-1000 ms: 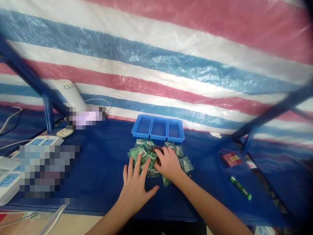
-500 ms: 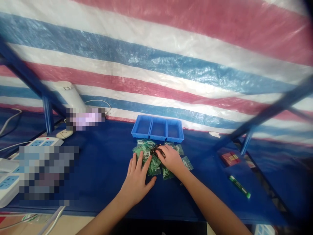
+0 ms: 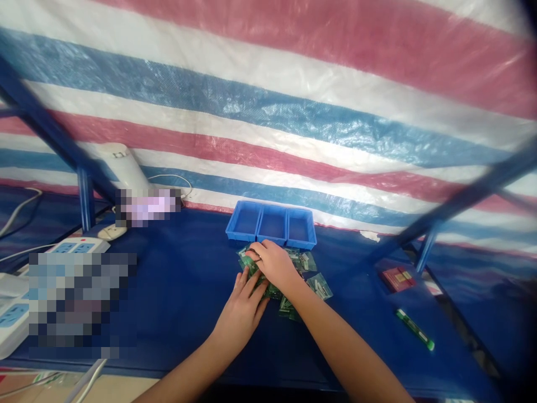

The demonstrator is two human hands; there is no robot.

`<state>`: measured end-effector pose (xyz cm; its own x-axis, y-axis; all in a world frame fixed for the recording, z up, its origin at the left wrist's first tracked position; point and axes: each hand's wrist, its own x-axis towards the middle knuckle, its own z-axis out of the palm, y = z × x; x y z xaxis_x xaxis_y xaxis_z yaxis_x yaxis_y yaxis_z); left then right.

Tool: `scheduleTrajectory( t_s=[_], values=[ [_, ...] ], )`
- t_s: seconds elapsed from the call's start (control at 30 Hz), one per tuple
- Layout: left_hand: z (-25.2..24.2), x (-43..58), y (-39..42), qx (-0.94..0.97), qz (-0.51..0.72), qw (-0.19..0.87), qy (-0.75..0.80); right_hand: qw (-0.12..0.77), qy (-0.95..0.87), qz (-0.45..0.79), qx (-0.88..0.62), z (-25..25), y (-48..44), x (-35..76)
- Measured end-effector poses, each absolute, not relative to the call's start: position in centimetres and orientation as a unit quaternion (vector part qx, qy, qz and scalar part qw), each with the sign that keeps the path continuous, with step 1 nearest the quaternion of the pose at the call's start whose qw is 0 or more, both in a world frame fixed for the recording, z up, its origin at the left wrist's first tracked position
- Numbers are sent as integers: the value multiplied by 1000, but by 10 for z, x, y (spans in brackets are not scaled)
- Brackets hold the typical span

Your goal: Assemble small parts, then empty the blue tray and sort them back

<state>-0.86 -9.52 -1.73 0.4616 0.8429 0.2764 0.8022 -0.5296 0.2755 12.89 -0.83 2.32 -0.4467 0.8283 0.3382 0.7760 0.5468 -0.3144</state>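
Note:
Small green-tinted clear plastic packets (image 3: 319, 286) lie in a loose pile on the blue table, with short pale pieces showing inside some of them. My left hand (image 3: 241, 308) rests at the pile's left front side, fingers stretched out and touching packets. Over the middle of the pile, my right hand (image 3: 277, 267) has its fingers curled down just beyond the left fingertips. Something small and dark shows at its fingers, too hidden to name. Both hands cover much of the pile. Right behind it stands a blue three-compartment tray (image 3: 272, 242).
A white power strip (image 3: 90, 246) and a white cylinder (image 3: 126, 168) are on the left. Toward the right lie a red box (image 3: 397, 278) and a green tube-like packet (image 3: 415, 329). Blue metal bars (image 3: 453, 204) slant at both sides, before a striped tarp (image 3: 268, 129).
My right hand has moved left across the pile, now closer to the left hand. The left fingers have drawn closer together and slid slightly right. The view has shifted slightly.

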Motion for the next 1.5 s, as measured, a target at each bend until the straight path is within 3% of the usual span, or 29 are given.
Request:
scheduleTrajectory(
  t_s=[0.23, 0.6, 0.83, 0.93, 1.13, 1.37, 1.5],
  values=[
    [-11, -12, -91, 865, 205, 28, 456, 274, -828, 101, -478, 30, -8, 130],
    [-15, -8, -87, 862, 199, 41, 465, 538, -578, 339, -511, 17, -8, 181],
    [-11, -10, -87, 867, 191, 45, 459, 621, -499, 339, -501, 2, -15, 206],
    [-8, -10, -88, 865, 188, 39, 463, 595, -517, 293, -541, -4, -25, 217],
    [7, -13, -95, 856, 181, 29, 483, 394, -677, 227, -579, 4, -45, 246],
    [22, -3, -115, 892, 168, 44, 418, 274, -763, 180, -556, 17, -67, 297],
    [22, 10, -119, 884, 167, 41, 435, 252, -733, 136, -617, 15, -97, 317]
  ],
)
